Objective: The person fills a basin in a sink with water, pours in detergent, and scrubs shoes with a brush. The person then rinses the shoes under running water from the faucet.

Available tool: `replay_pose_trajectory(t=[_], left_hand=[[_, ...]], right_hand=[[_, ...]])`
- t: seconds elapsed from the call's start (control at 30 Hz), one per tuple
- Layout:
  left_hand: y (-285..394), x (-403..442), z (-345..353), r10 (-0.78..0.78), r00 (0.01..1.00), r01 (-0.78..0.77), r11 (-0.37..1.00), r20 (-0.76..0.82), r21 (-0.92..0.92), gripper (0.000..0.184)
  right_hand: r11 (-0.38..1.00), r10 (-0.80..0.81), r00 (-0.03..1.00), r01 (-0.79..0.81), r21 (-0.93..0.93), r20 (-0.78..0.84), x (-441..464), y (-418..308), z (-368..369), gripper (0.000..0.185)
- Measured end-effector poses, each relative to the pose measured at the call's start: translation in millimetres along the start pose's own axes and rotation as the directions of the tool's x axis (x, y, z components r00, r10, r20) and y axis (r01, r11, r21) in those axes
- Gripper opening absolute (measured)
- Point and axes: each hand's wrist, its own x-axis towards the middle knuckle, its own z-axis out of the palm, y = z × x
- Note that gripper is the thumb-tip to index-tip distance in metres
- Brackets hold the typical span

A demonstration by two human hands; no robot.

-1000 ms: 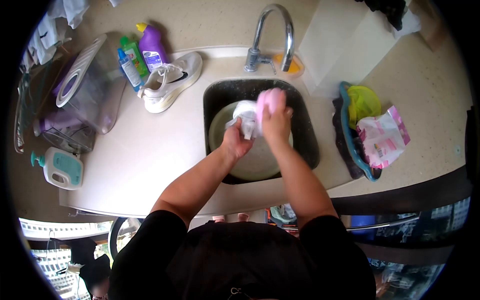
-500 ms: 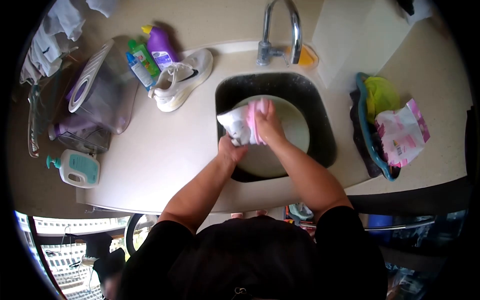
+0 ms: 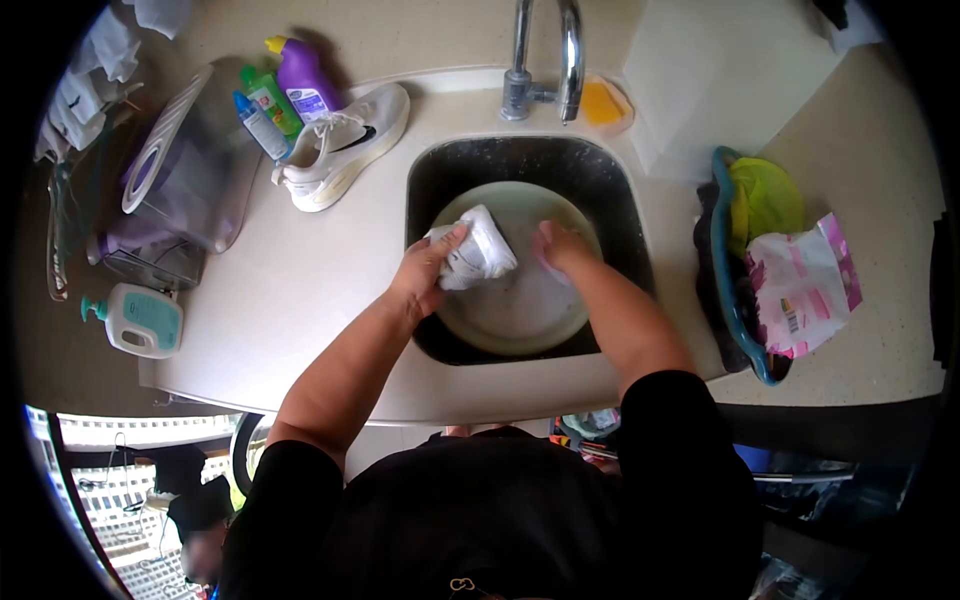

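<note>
A white, grey-marked item (image 3: 482,252) is gripped in my left hand (image 3: 425,272), its thumb lying across the top. It looks like a shoe or folded cloth; I cannot tell which. It is held over a round pale basin (image 3: 518,345) of cloudy water inside the dark sink (image 3: 625,200). On the basin's right side, my right hand (image 3: 566,248) dips with curled fingers at the water. A pink thing (image 3: 546,266) shows at those fingers, mostly hidden. A gap separates the hand from the white item.
A white sneaker (image 3: 335,150) lies on the left counter beside several bottles (image 3: 303,78). The faucet (image 3: 515,95) rises behind the sink. A pump bottle (image 3: 146,320) is far left. To the right stands a blue-rimmed basket (image 3: 735,270) with a pink-and-white packet (image 3: 805,285).
My right hand has drawn the pink thing off the white item and lowered it rightward to the water. My left hand has turned the white item. The whole view shifted slightly.
</note>
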Motion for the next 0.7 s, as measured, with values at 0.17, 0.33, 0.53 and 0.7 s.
replay_pose_trajectory(t=[0.17, 0.33, 0.53, 0.7], left_hand=[[-43.1, -7.8, -4.3, -0.028, 1.000, 0.016, 0.832, 0.013, 0.554, 0.058], [-56.9, -4.4, -18.3, -0.287, 0.952, 0.276, 0.656, -0.107, 0.702, 0.053], [-78.6, 12.1, -40.7, -0.418, 0.906, 0.356, 0.673, -0.064, 0.648, 0.043], [-68.2, 17.5, -37.3, -0.290, 0.956, 0.225, 0.606, -0.051, 0.763, 0.034]], right_hand=[[0.883, -0.446, 0.870, 0.466, -0.054, 0.210, 12.6, -2.3, 42.2, 0.046], [0.943, -0.211, 0.915, 0.099, 0.317, 0.343, -14.5, -6.4, -33.5, 0.061], [0.879, -0.426, 0.862, 0.466, -0.097, 0.276, -123.5, -93.5, -81.5, 0.056], [0.886, -0.418, 0.908, 0.403, -0.228, -0.022, 5.1, -80.3, -17.0, 0.054]])
